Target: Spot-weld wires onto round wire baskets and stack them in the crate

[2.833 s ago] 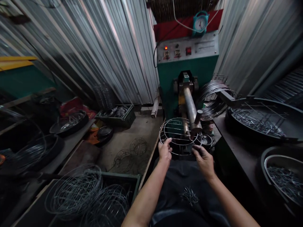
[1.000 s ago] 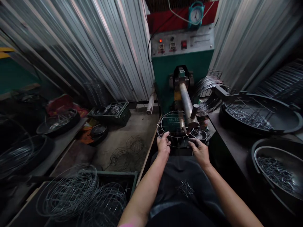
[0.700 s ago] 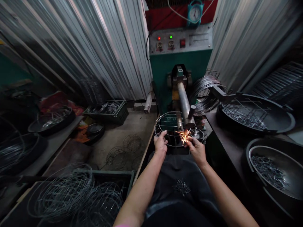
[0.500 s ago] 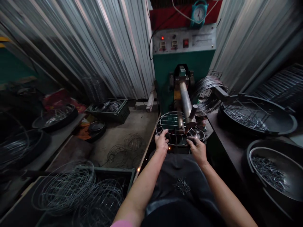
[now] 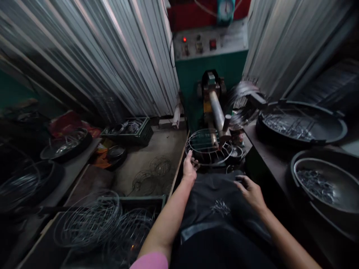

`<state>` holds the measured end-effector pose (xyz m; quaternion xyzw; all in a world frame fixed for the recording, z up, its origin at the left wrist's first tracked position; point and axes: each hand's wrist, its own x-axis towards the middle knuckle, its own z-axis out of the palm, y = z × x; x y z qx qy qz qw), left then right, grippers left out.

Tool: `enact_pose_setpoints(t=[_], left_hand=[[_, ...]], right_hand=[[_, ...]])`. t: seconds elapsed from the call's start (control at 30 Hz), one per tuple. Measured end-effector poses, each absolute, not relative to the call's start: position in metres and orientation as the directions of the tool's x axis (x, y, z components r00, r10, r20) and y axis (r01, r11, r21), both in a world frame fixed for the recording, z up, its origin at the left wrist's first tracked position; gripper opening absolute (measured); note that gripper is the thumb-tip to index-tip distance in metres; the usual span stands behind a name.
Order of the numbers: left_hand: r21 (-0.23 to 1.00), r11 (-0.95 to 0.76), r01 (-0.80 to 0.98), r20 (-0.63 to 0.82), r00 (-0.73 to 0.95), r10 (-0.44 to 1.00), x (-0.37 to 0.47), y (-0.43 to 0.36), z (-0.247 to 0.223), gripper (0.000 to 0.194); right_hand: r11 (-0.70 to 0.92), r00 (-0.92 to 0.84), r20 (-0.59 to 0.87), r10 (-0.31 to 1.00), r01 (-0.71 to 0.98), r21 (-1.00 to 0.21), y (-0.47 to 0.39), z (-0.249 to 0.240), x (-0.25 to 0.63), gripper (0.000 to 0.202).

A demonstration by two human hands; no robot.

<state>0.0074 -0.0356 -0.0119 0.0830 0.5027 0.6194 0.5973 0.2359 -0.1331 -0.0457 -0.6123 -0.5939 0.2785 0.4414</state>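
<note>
A round wire rack [image 5: 211, 164], made of two rings with bars across, sits around the lower electrode of a spot welder [image 5: 217, 108]. On its near left rim my left hand [image 5: 190, 168] is closed, thumb on top. My right hand [image 5: 251, 192] is apart from the rack, to its right and nearer me. Its thumb and forefinger are parted, and I see nothing between them. A small heap of short wire pieces [image 5: 220, 207] lies on the dark apron [image 5: 202, 190] over my lap, between my forearms.
Round wire racks [image 5: 89, 220] pile over a crate at lower left. Two black pans [image 5: 343, 130] with wire pieces stand on the right bench. A wire coil [image 5: 244, 99] hangs beside the welder. More wire racks [image 5: 144, 181] lie on the floor. A spark glows at lower left.
My right hand has let go of the rack's rim and moved right and toward me. My left hand stays at the rack's left side. The view has shifted slightly.
</note>
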Motion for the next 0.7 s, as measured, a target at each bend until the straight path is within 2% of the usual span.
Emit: enact_pose_setpoints(t=[0.07,0.17,0.2,0.27,0.33,0.4,0.47,0.53,0.6,0.7], left_hand=[[0.790,0.268,-0.551,-0.465,-0.253,0.849,-0.011,-0.054,-0.030,0.042],[0.960,0.190,-0.205,-0.248,-0.308,0.918,-0.029,-0.099,-0.059,0.045],[0.986,0.150,-0.069,-0.163,-0.288,0.944,-0.033,-0.116,-0.068,0.048],[0.978,0.078,0.193,-0.054,-0.127,0.990,-0.035,-0.147,-0.080,0.052],[0.900,-0.037,0.435,-0.012,0.110,0.994,-0.036,-0.169,-0.090,0.049],[0.770,-0.197,0.607,0.011,0.295,0.955,-0.037,-0.179,-0.097,0.045],[0.651,-0.319,0.689,0.047,0.383,0.922,-0.039,-0.180,-0.103,0.045],[0.572,-0.386,0.724,0.079,0.419,0.904,-0.041,-0.179,-0.108,0.048],[0.500,-0.428,0.753,0.091,0.446,0.891,-0.042,-0.179,-0.111,0.049],[0.384,-0.474,0.792,0.082,0.482,0.872,-0.041,-0.182,-0.113,0.050]], right_hand=[[0.047,0.055,0.091,0.994,0.532,-0.845,-0.163,-0.066,0.253,0.027],[-0.016,-0.028,-0.041,0.999,0.600,-0.800,-0.184,-0.090,0.269,0.022],[-0.015,-0.060,-0.068,0.996,0.625,-0.780,-0.184,-0.094,0.271,0.021],[0.034,-0.165,-0.109,0.980,0.684,-0.729,-0.177,-0.097,0.266,0.017],[0.135,-0.308,-0.167,0.937,0.757,-0.639,-0.167,-0.093,0.253,0.017],[0.241,-0.398,-0.262,0.879,0.846,-0.476,-0.163,-0.086,0.235,0.017],[0.311,-0.387,-0.324,0.864,0.914,-0.262,-0.165,-0.082,0.214,0.024],[0.350,-0.365,-0.304,0.880,0.931,-0.103,-0.170,-0.082,0.197,0.035],[0.391,-0.395,-0.258,0.882,0.918,-0.069,-0.175,-0.085,0.186,0.037],[0.391,-0.408,-0.287,0.867,0.913,-0.117,-0.175,-0.087,0.183,0.023]])
